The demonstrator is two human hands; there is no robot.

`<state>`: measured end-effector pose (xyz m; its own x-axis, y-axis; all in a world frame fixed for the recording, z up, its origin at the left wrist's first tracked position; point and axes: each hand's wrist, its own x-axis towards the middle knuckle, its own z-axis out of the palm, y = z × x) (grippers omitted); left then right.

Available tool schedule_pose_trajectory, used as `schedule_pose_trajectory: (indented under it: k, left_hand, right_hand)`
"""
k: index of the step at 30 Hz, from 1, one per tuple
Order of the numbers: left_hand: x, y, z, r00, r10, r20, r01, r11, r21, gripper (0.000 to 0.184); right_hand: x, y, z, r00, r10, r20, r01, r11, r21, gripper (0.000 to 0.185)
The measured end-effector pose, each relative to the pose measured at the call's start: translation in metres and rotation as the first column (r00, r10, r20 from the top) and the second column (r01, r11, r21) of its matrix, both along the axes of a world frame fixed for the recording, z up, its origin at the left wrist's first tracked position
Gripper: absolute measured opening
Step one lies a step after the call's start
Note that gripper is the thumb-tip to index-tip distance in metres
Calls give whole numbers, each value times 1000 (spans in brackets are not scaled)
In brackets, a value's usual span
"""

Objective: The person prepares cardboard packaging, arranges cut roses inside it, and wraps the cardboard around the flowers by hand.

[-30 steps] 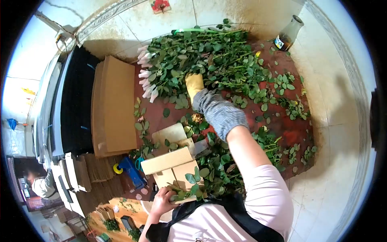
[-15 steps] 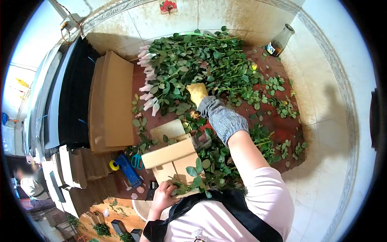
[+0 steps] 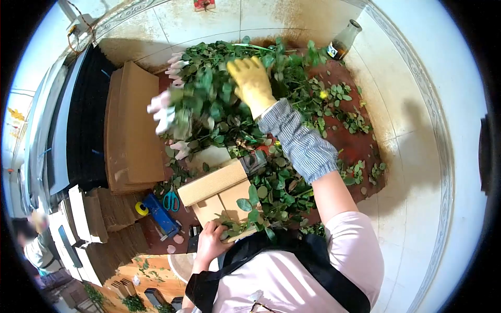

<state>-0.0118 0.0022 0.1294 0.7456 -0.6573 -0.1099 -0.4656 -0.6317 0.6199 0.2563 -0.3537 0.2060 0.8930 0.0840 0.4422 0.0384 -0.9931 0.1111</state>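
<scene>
My right hand, in a yellow glove with a checked sleeve cuff, is raised over the pile of roses. It appears closed over the stems of a few lifted roses, blurred by motion, their pale pink and white heads pointing left. The fingertips partly hide where the stems pass. My bare left hand curls over the near left side of a folded cardboard piece. Leafy stems stick out beside those fingers, lying over the cardboard. How they sit inside it is hidden.
Flat cardboard sheets stand at the left. Blue-handled scissors and a blue tape dispenser lie near the cardboard. A glass bottle stands at the back right by the tiled wall. Loose leaves litter the red table.
My right hand has risen from the rose pile, and several roses have lifted and shifted left with it. My left hand stays at the cardboard. The view has shifted slightly.
</scene>
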Motion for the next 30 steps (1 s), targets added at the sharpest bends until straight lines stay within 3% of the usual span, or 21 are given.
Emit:
schedule_pose_trajectory:
  k: [1, 2, 4, 6, 8, 10, 12, 14, 15, 19, 20, 22, 23, 24, 26, 27, 28, 30]
  left_hand:
    - [0, 0, 0, 1000, 6, 24, -5, 1000, -19, 39]
    - [0, 1, -1, 1000, 4, 22, -4, 1000, -17, 39]
    - [-1, 0, -2, 999, 17, 33, -16, 999, -43, 40]
    - [-2, 0, -1, 999, 35, 21, -34, 998, -51, 40]
    - [0, 0, 2, 999, 31, 9, -31, 998, -45, 41]
    - [2, -1, 3, 999, 38, 0, -38, 998, -46, 41]
    - [1, 0, 0, 999, 27, -17, -28, 998, -52, 42]
    - [2, 0, 1, 999, 29, -25, -31, 998, -62, 42]
    - [2, 0, 0, 999, 29, -25, -30, 998, -62, 42]
    - [-1, 2, 3, 999, 26, -23, -27, 999, -40, 43]
    - [1, 1, 2, 999, 33, -23, -34, 999, -40, 44]
    - [1, 1, 1, 999, 30, -23, -31, 998, -46, 44]
    - [0, 2, -1, 999, 36, -27, -38, 997, -69, 44]
    - [0, 3, -2, 999, 43, -20, -45, 995, -94, 45]
    - [1, 1, -2, 998, 69, -2, -69, 992, -103, 45]
    - [0, 2, -2, 998, 55, -3, -55, 994, -92, 43]
    - [0, 4, -2, 999, 38, -4, -39, 996, -78, 41]
    - [-1, 5, -6, 999, 46, 16, -44, 995, -92, 42]
  right_hand:
    - [7, -9, -23, 996, -46, 82, 43, 999, 30, 59]
    - [20, -21, -68, 991, -28, 132, 0, 978, 206, 60]
    - [12, -22, -110, 995, -71, -65, 85, 965, 249, 53]
    - [-5, -32, -183, 810, 177, -559, 142, 866, 480, 44]
    - [-29, -8, -190, 852, 91, -516, 22, 977, 210, 37]
    - [-45, 17, -113, 779, 47, -626, 58, 987, 147, 28]
    - [-45, 23, -98, 891, 23, -454, 98, 966, 240, 14]
    - [-32, 10, -110, 950, 71, -303, -25, 988, 153, 22]
    - [-28, 3, -115, 930, 80, -358, -48, 994, 96, 26]
    - [-10, -15, -177, 923, -161, -350, 153, 987, -50, 20]
    - [-1, -9, -169, 927, -155, -342, 145, 988, -53, 20]
    - [4, 6, -146, 812, -148, -564, 145, 988, -50, 19]
    - [-5, 16, -134, 898, -49, -438, 38, 999, -35, 16]
    - [-7, 26, -117, 913, 38, -406, -30, 999, 27, 17]
    - [2, 27, -118, 966, 220, -134, -214, 975, 58, 21]
    - [6, 18, -129, 960, 245, -132, -231, 966, 118, 27]
    - [11, 4, -153, 958, 176, -225, -133, 972, 195, 31]
    - [5, -9, -173, 786, -31, -617, 86, 995, 60, 29]
